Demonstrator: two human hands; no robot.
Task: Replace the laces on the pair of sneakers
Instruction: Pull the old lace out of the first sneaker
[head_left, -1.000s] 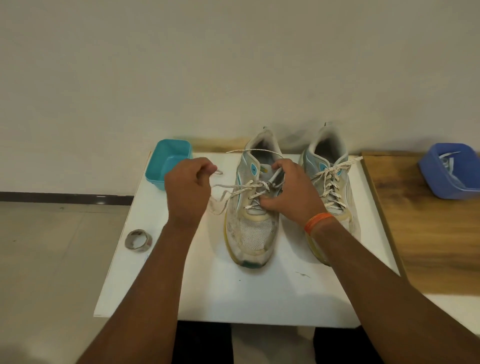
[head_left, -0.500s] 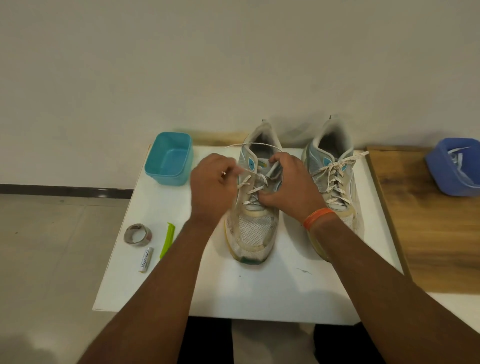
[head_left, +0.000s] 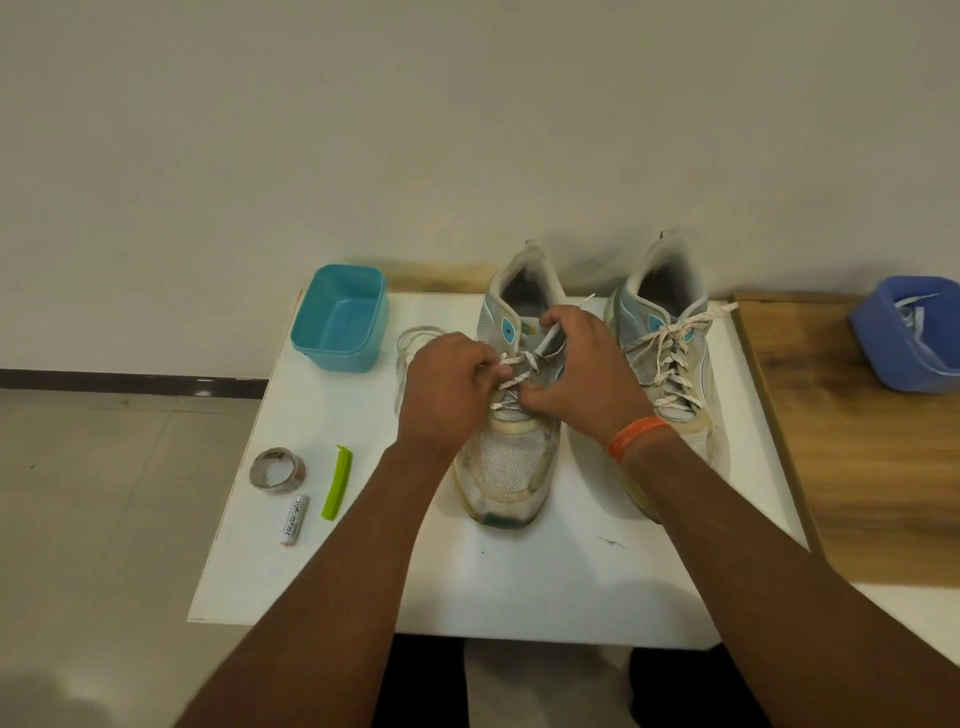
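Both hands are closing in: left hand (head_left: 447, 387) pinching the limp lace (head_left: 511, 364) (grip near its tip), right hand (head_left: 576, 371) bracing the sneaker (head_left: 511, 457) at twelve o'clock.

The right hand (head_left: 576, 374) hides the left sneaker's (head_left: 511, 457) upper eyelets.

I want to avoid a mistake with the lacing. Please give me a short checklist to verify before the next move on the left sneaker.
1. Left hand pinches the lace: ok.
2. Right hand steadies the left sneaker: ok.
3. Upper eyelets of this sneaker laced: not ok.
4. Lace tip ready at next eyelet: cannot tell, fingers hide it.
5. Loose lace loop free on the white board: ok.
6. Right sneaker laced: ok.
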